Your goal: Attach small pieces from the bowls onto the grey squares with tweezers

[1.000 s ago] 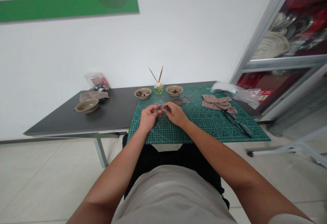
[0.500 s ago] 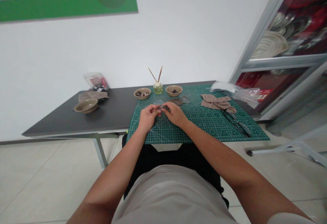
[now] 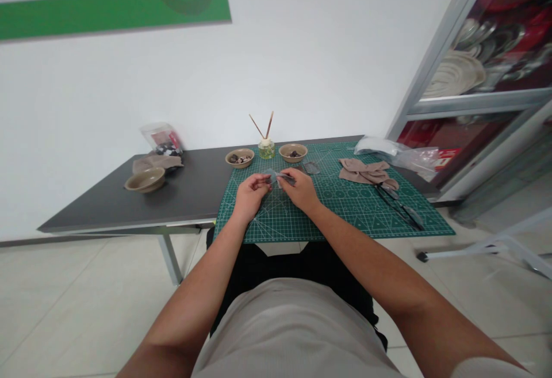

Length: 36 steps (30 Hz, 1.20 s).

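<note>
My left hand [image 3: 250,195] and my right hand [image 3: 302,189] are close together above the green cutting mat [image 3: 276,220]. Thumb and fingers of the right pinch a small, thin grey sheer piece [image 3: 287,178], perhaps a pouch. My left fingers are curled and closed at a pale, see-through part by their tips; its outline is too small to make out. Just behind the right hand lies a flat grey sheer pouch [image 3: 311,168]. A brown piece [image 3: 303,169] beside it is mostly hidden by that hand.
Two tan bowls [image 3: 240,158] [image 3: 293,153] with small dark and light pieces flank a glass jar with two sticks [image 3: 267,149]. Rightward lie a brown cloth [image 3: 364,171], glasses [image 3: 399,208] and plastic bags [image 3: 397,151]. Another bowl [image 3: 145,180] and a clear container [image 3: 161,136] stand left.
The right hand has turned slightly and its fingertips have moved up, showing more of the grey piece. It now covers more of the brown piece. The left hand is nearly still.
</note>
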{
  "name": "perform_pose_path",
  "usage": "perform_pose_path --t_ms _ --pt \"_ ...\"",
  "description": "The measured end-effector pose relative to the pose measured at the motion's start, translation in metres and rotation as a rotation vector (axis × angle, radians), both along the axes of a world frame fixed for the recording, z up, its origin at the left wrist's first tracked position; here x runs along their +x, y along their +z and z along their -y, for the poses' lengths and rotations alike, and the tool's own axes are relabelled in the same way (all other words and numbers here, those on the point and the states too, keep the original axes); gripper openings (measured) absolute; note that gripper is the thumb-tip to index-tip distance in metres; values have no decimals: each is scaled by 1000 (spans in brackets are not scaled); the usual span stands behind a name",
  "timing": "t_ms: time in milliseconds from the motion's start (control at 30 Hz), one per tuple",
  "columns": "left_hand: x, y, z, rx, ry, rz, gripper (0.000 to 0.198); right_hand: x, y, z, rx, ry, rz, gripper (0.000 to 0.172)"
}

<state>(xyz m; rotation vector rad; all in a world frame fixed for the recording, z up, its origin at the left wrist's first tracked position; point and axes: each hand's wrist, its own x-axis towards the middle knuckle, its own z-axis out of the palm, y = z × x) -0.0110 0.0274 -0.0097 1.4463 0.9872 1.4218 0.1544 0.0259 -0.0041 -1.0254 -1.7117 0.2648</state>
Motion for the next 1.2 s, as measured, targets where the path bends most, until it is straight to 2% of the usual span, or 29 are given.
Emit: perform_pose_path --t_ms 100,233,500,633,800,1200 --pt "0 1 2 -9 16 24 22 0 0 1 22 5 -5 13" --pt "-1 0 2 23 -25 0 17 0 -1 3 39 58 60 10" --pt "-2 -1 1 -42 -7 -28 34 -2 -2 0 11 105 141 11" --pt "-1 -3 -1 -69 4 1 32 -2 -2 -2 0 148 137 10" --pt "-1 -6 -3 -60 14 18 23 -1 -2 -3 -41 150 159 9" --pt "-1 -6 -2 -33 30 7 22 -2 -3 -2 -32 123 188 8"
